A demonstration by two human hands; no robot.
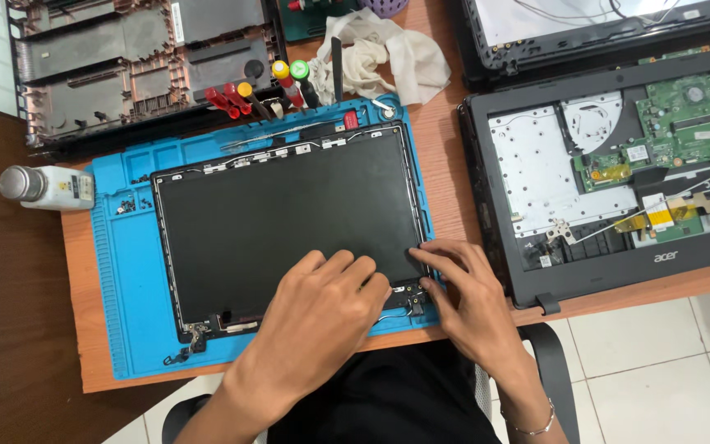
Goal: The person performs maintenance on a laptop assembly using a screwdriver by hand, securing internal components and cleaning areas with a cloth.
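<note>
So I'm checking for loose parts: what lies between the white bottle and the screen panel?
In the head view, between the white bottle and the screen panel lies the blue mat's left edge, whose tray compartments hold small dark screws.

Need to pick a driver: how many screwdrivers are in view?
5, in a row above the blue mat: two red, one orange, one yellow, one green. More may be hidden.

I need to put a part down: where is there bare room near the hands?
Free: bare wood between the blue mat and the opened laptop base; wood strip left of the mat, below the white bottle. Crowded: the mat's top edge with screwdrivers, and the screen panel corner under left hand and right hand.
</note>
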